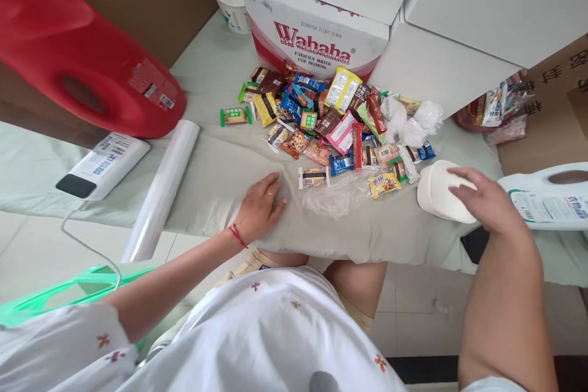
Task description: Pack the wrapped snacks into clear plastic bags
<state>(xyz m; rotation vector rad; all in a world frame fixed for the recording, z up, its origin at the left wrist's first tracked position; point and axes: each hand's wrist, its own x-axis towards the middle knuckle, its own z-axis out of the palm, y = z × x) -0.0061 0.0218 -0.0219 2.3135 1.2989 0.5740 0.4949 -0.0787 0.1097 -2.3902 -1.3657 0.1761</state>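
Observation:
My left hand (261,208) rests on the pale green cloth, palm down with its fingers apart and nothing held, left of a clear crumpled plastic wrapper (333,196). At the right, my right hand (487,199) reaches over a white tub (441,190), its fingers spread at the tub's right side; whether they touch it is hard to tell. A pile of small wrapped snacks (326,116) lies between and beyond my hands. A yellow cookie packet (384,185) is just left of the tub, and a striped biscuit packet (314,177) lies at the pile's near edge.
Behind the pile stands a Wahaha carton (316,37). On the left are a large red jug (114,79), a white device (103,165) with a cable and a plastic film roll (160,190). A white bottle (551,196) and a black object (475,245) are at the right.

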